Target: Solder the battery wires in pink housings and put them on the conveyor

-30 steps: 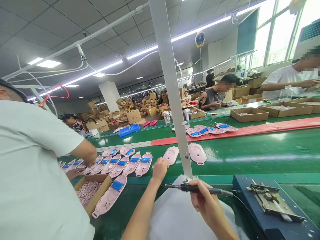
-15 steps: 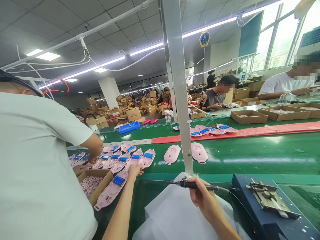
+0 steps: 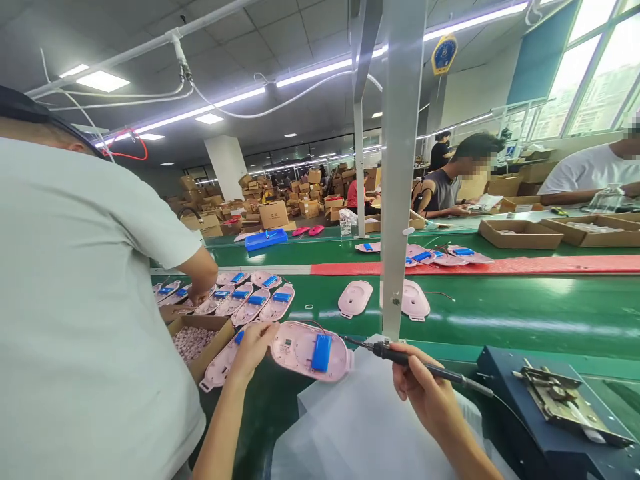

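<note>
My left hand (image 3: pixel 253 347) grips the left end of a pink oval shell (image 3: pixel 310 350) with a blue battery (image 3: pixel 321 353) in it, held just above the green bench. My right hand (image 3: pixel 419 389) is closed round the black handle of a soldering iron (image 3: pixel 406 358); its tip points left, close to the shell's right end. A white sheet (image 3: pixel 360 427) lies under both hands. Another pink shell (image 3: pixel 219 369) lies below my left hand.
A co-worker in a pale shirt (image 3: pixel 75 300) fills the left, hand over rows of pink shells (image 3: pixel 250 297). A cardboard box of small parts (image 3: pixel 195 340) sits beside them. A white post (image 3: pixel 400 167) rises ahead. A dark blue fixture (image 3: pixel 545 413) stands at right. Other people work across the conveyor.
My left hand has taken a pink shell from the row and drawn it back toward the soldering iron. The view has shifted; my right hand holds the iron as before.
</note>
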A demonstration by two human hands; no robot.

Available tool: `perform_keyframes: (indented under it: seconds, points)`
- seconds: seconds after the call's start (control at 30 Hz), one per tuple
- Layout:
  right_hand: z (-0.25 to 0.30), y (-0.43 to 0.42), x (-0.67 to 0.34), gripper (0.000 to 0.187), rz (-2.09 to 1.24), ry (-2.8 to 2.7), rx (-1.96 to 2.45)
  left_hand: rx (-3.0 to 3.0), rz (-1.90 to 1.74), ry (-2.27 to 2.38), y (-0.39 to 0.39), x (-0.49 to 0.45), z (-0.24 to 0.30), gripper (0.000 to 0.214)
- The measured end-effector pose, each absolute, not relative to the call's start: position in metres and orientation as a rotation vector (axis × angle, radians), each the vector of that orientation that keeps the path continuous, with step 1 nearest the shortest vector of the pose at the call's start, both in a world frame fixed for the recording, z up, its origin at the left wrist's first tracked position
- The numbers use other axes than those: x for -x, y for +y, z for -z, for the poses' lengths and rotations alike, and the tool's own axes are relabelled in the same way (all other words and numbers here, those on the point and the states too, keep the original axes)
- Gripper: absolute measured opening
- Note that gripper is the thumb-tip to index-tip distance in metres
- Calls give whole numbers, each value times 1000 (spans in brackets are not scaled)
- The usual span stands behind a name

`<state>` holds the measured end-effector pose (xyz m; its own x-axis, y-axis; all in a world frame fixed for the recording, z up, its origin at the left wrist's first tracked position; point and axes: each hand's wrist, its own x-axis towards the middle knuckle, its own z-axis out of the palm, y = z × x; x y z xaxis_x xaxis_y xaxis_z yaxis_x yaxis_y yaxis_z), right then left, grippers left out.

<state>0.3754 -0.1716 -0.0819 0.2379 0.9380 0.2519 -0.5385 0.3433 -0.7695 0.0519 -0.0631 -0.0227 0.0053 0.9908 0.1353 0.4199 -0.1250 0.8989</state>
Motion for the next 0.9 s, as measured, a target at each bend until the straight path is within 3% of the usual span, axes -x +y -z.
perform_keyframes:
  seconds: [0.27, 0.57, 0.9]
  points:
    - [75, -182, -378, 33, -929, -1009, 697, -1757, -599, 1133, -62, -126, 35, 66]
    - [80, -187, -369, 37, -691, -1160, 972, -1697, -690, 1101, -51, -133, 80, 62]
    - [98, -178, -357, 34, -753, -1063, 1173, -1693, -690, 1037, -45, -135, 89, 54]
